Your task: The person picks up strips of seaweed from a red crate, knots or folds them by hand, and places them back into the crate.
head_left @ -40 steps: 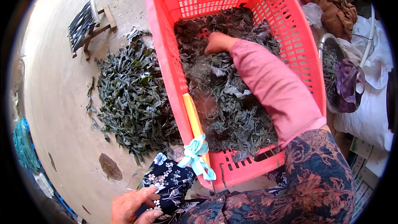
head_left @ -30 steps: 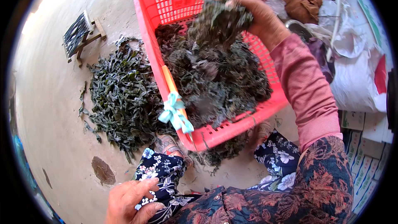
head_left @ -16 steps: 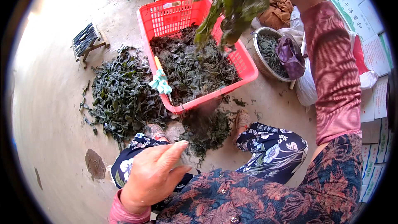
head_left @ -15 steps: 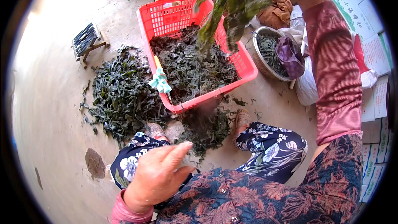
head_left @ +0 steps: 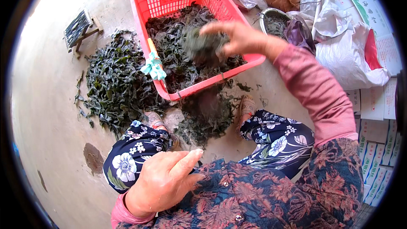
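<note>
My right hand (head_left: 243, 38) is over the red plastic basket (head_left: 199, 92), fingers and thumb curved around a motion-blurred clump of seaweed (head_left: 203, 44). Dark, crinkled seaweed (head_left: 169, 59) fills the lower part of the basket beneath it. Close to my lap, my left hand (head_left: 163, 182) is held up with its index finger stretched out and its thumb apart; nothing shows in it. A pale green cloth strip (head_left: 153, 66) is tied at the basket's left rim, beside a yellow stick (head_left: 151, 46).
A large seaweed heap (head_left: 118, 82) lies left of the basket, a smaller pile (head_left: 203, 118) between my feet. A small folding stool (head_left: 80, 29) stands far left. On the right are a metal basin (head_left: 275, 23), white sacks (head_left: 343, 55) and stacked cartons (head_left: 377, 144).
My right hand has come down from above the basket's far side, bringing the seaweed to just over the basket's contents. My left hand has stayed nearly in place. The view has shifted slightly.
</note>
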`<move>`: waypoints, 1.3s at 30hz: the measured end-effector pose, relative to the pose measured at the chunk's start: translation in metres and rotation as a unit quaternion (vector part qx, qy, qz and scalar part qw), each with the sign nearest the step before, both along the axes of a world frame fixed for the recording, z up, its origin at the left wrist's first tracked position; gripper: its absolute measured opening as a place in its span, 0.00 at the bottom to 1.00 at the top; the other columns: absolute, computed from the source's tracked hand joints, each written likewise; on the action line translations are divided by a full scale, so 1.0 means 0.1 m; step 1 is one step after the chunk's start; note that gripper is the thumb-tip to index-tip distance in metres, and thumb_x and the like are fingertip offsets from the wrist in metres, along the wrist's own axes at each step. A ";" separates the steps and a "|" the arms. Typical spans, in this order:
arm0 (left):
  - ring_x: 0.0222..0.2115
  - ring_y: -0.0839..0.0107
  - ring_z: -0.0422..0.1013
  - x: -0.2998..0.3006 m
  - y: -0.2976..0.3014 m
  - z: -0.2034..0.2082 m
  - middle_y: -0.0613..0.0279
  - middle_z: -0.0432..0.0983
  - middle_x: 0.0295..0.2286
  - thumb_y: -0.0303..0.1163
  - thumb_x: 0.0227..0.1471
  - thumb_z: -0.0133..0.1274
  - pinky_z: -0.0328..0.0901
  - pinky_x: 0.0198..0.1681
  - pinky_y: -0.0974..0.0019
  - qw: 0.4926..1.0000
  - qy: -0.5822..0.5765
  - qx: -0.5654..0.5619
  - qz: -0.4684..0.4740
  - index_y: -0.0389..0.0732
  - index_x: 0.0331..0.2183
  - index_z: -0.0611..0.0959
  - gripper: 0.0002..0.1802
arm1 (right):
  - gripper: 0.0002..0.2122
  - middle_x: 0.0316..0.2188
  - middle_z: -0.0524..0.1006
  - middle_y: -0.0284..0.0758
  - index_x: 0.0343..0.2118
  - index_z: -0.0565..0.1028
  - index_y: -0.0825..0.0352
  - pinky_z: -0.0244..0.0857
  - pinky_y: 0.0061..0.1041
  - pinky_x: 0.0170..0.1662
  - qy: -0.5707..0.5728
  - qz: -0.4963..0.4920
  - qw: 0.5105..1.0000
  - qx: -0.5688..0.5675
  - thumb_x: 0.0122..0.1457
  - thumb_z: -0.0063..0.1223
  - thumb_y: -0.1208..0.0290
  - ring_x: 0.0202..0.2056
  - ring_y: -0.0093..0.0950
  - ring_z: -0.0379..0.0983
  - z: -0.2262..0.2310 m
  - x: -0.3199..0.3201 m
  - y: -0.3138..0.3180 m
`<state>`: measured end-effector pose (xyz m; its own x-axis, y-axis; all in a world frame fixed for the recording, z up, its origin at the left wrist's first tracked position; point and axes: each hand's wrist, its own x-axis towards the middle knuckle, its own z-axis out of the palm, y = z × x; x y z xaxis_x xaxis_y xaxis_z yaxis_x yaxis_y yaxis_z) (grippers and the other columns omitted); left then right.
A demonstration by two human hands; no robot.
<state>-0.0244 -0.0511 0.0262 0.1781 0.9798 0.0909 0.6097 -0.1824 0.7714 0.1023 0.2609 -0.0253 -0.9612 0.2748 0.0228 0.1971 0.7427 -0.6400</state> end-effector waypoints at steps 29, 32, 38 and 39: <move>0.24 0.60 0.70 -0.14 -0.01 -0.02 0.52 0.73 0.28 0.27 0.30 0.61 0.65 0.26 0.66 0.996 -0.072 -0.041 -0.009 0.32 0.38 0.73 0.27 | 0.20 0.39 0.71 0.40 0.42 0.70 0.57 0.62 0.28 0.45 0.107 -0.172 0.968 0.148 0.43 0.43 0.81 0.42 0.36 0.68 -1.13 -0.45 0.58; 0.22 0.63 0.70 -0.12 -0.05 -0.03 0.55 0.73 0.24 0.26 0.25 0.61 0.65 0.25 0.67 0.996 -0.078 -0.043 0.029 0.33 0.36 0.74 0.28 | 0.17 0.36 0.73 0.40 0.39 0.72 0.59 0.62 0.29 0.44 -0.027 -0.187 0.971 0.146 0.43 0.44 0.79 0.39 0.36 0.70 -0.90 -0.20 0.80; 0.25 0.60 0.70 -0.13 -0.02 -0.02 0.52 0.73 0.28 0.27 0.31 0.60 0.65 0.26 0.66 0.996 -0.077 -0.049 -0.002 0.33 0.38 0.73 0.27 | 0.09 0.30 0.75 0.39 0.30 0.76 0.59 0.64 0.34 0.40 -0.219 -0.202 0.941 0.157 0.43 0.49 0.72 0.36 0.38 0.71 -1.11 0.18 0.64; 0.25 0.60 0.70 -0.13 -0.02 -0.02 0.52 0.73 0.28 0.28 0.31 0.60 0.65 0.26 0.66 0.996 -0.071 -0.053 -0.001 0.33 0.38 0.73 0.26 | 0.09 0.30 0.75 0.39 0.30 0.76 0.59 0.64 0.34 0.40 -0.252 -0.229 0.927 0.156 0.43 0.49 0.71 0.36 0.38 0.71 -1.13 0.16 0.57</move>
